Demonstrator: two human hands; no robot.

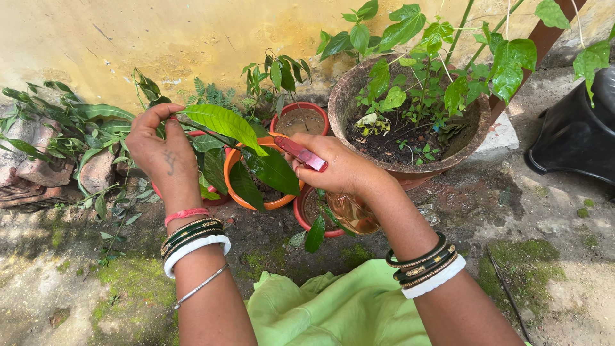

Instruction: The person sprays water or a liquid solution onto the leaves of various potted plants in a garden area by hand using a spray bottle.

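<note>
- Head view: the left hand pinches the tip end of a bright green leaf between thumb and fingers, the rest of the fingers curled in, and holds the leaf out nearly flat above the orange pot.
- The right hand is closed around a clear spray bottle filled with yellowish liquid; its red trigger head points at the leaf and stands just beside the dark leaves of the same plant.
- The leaf looks thin, soft and easy to tear; it likely bends at the lightest pull, so the gentle pinch at its edge suits it better than a grip on the stem, which looks slender and could snap.
- The bottle looks smooth and possibly wet, heavy enough with liquid to slip; the firm wrap round its neck below the trigger seems the safest hold.
- The orange pot sits on the ground between a red pot behind it and another red pot in front, the three touching or nearly so, with little gap between them.
- A big clay pot of soil and small plants stands close on the right, its rim near the right wrist, so room on that side is tight.
- A black plastic tub sits well apart at the far right.
- The yellow wall closes off the back; broken bricks and trailing plants crowd the left.
- Open mossy ground lies near the person on the left, and a light green cloth covers the lap between the forearms.
</note>
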